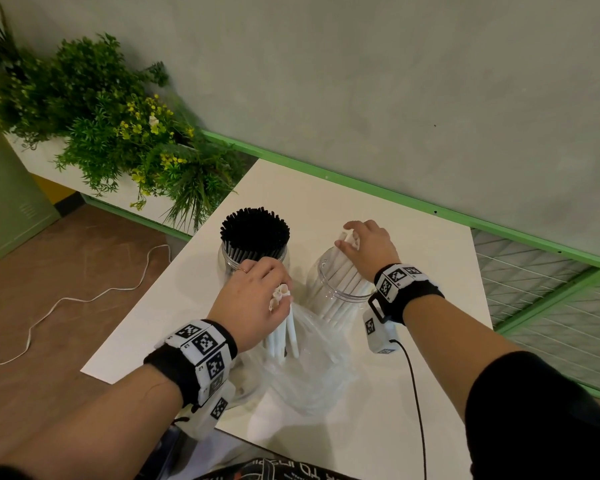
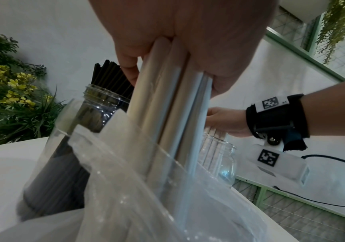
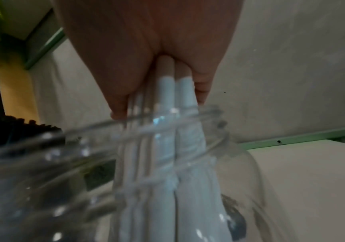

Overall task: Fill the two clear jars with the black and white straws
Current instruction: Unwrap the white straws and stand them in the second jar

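Note:
Two clear jars stand on the white table (image 1: 430, 258). The left jar (image 1: 227, 259) is packed with black straws (image 1: 255, 233). The right jar (image 1: 329, 296) holds several white straws (image 1: 343, 282) that lean toward its far side. My right hand (image 1: 364, 244) grips their upper ends above the jar's mouth (image 3: 188, 117). My left hand (image 1: 257, 299) holds a bundle of white straws (image 2: 171, 98) upright, with the lower ends still inside a clear plastic bag (image 1: 312, 368) at the table's near side.
A planter of green foliage with yellow flowers (image 1: 118, 133) stands off the table's far left corner. A white cord (image 1: 84, 299) lies on the wooden floor. A green rail and a wire grid (image 1: 541, 292) run along the right edge, below the wall.

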Demonstrator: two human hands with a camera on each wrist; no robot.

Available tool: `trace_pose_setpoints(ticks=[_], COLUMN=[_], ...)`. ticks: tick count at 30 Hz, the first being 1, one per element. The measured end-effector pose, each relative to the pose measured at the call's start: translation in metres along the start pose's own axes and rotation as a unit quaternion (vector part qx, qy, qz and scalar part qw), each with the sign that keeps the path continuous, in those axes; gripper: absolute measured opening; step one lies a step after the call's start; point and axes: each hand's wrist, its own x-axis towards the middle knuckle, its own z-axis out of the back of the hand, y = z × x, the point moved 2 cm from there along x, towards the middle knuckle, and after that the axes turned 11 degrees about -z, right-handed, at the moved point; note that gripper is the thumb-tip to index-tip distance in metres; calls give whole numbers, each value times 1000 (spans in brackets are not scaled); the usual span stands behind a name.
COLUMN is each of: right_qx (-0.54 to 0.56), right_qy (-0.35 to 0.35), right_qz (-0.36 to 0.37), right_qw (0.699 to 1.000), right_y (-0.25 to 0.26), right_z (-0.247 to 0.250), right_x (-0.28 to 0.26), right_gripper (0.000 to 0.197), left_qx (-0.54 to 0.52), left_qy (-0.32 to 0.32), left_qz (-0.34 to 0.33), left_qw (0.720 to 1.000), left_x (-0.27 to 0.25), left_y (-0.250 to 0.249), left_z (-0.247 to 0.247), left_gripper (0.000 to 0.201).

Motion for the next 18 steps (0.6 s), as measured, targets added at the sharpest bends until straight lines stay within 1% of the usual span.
trace_pose_setpoints(ticks=[2, 4, 6, 7, 8, 9, 10, 12, 16, 18], right_qx=[-11, 15, 79, 111, 139, 164, 188, 228, 289, 298], right_qy=[-27, -76, -131, -149, -152, -138, -110, -30, 128, 178], right_qz=[5, 27, 70, 97, 124, 147, 162, 167, 126, 119], right_qw=[1000, 997, 986, 978, 971, 966, 962, 959, 940, 930], right_y=[3, 7, 13, 16, 20, 24, 27, 32, 39, 44], right_z=[4, 9, 14, 15, 15, 13, 9, -4, -29, -38], right_x=[-6, -17, -34, -45, -57, -69, -81, -102, -131, -138], right_gripper=[55, 61, 58, 54, 48, 43, 38, 38, 61, 72], left_qx=[-2, -6, -7, -6, -6, -7, -10, -22, -64, -86], left_qy=[1, 8, 11, 11, 9, 5, 0, -5, 18, 20], left_qz=[0, 6, 9, 9, 8, 7, 6, 7, 18, 26], left_qw=[1000, 1000, 1000, 1000, 1000, 1000, 1000, 1000, 998, 996], left_x=[0, -2, -3, -3, -3, -3, -3, -4, -7, -8], left_y=[0, 2, 4, 4, 4, 4, 4, 4, 3, 3], left_z=[0, -1, -1, 0, 1, 1, 2, 3, 6, 7], left_gripper=[18, 20, 23, 24, 25, 25, 26, 29, 43, 50])
